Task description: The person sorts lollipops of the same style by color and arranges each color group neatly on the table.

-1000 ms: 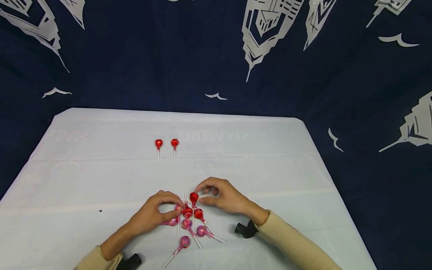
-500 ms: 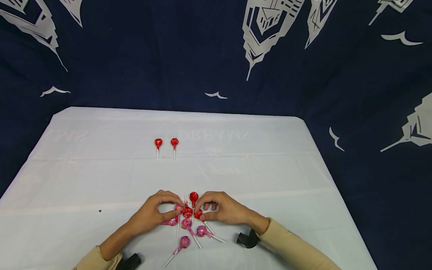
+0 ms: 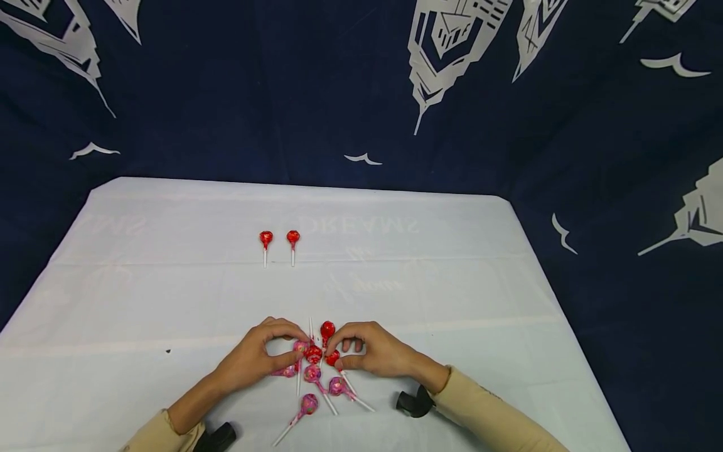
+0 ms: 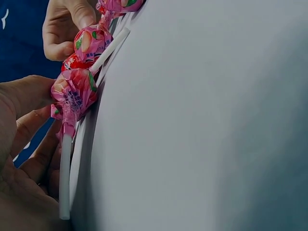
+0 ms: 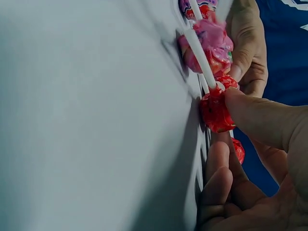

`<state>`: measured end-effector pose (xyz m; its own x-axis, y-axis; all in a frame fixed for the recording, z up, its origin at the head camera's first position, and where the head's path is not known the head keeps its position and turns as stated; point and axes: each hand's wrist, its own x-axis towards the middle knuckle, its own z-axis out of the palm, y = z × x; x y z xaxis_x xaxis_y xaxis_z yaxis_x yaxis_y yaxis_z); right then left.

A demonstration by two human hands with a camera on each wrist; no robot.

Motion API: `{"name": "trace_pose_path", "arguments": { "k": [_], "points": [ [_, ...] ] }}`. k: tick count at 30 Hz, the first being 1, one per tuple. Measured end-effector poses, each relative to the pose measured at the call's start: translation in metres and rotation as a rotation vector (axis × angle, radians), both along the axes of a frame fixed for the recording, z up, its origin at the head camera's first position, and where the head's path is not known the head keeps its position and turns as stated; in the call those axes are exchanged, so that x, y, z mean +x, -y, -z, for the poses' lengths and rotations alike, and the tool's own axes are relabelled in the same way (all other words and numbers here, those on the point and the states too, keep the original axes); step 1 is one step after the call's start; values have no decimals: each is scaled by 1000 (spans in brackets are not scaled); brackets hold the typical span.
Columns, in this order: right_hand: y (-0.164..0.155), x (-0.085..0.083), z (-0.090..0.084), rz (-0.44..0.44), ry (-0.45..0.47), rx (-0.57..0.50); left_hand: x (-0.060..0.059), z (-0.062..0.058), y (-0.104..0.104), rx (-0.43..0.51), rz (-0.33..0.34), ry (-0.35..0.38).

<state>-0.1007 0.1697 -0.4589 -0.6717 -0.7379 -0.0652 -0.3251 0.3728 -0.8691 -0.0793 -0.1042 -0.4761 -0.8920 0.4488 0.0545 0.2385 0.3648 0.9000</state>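
Observation:
A pile of lollipops lies on the white table cover (image 3: 452, 295) near me, some red, some pink. My left hand (image 3: 294, 351) comes in from the left, its thumb and forefinger pinching a pink lollipop (image 3: 300, 346); the left wrist view has the thumb (image 4: 29, 96) against that pink wrapper (image 4: 74, 91). From the right, my right hand (image 3: 337, 353) pinches a red lollipop (image 3: 333, 358). Its thumb (image 5: 255, 120) presses that red head (image 5: 215, 108) in the right wrist view. Another red lollipop (image 3: 327, 328) lies just beyond the fingertips.
Two red lollipops (image 3: 265, 238) (image 3: 292, 236) lie side by side farther back, sticks pointing toward me. Several pink lollipops (image 3: 309, 403) are spread just in front of my hands. A dark blue patterned cloth (image 3: 226, 94) hangs behind and around the table.
My right hand has drawn back toward me from the far red lollipop and closed its fingers on the nearer red one. The left hand has stayed in place.

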Motion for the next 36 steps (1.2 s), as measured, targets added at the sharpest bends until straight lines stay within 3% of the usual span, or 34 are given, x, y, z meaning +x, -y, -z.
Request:
{"name": "trace_pose_path", "arguments": {
  "k": [18, 36],
  "points": [
    [-2, -1, -1, -11, 15, 23, -1, -2, -1, -6, 11, 27],
    [-2, -2, 0, -17, 24, 2, -13, -9, 4, -11, -44, 49]
  ]
}}
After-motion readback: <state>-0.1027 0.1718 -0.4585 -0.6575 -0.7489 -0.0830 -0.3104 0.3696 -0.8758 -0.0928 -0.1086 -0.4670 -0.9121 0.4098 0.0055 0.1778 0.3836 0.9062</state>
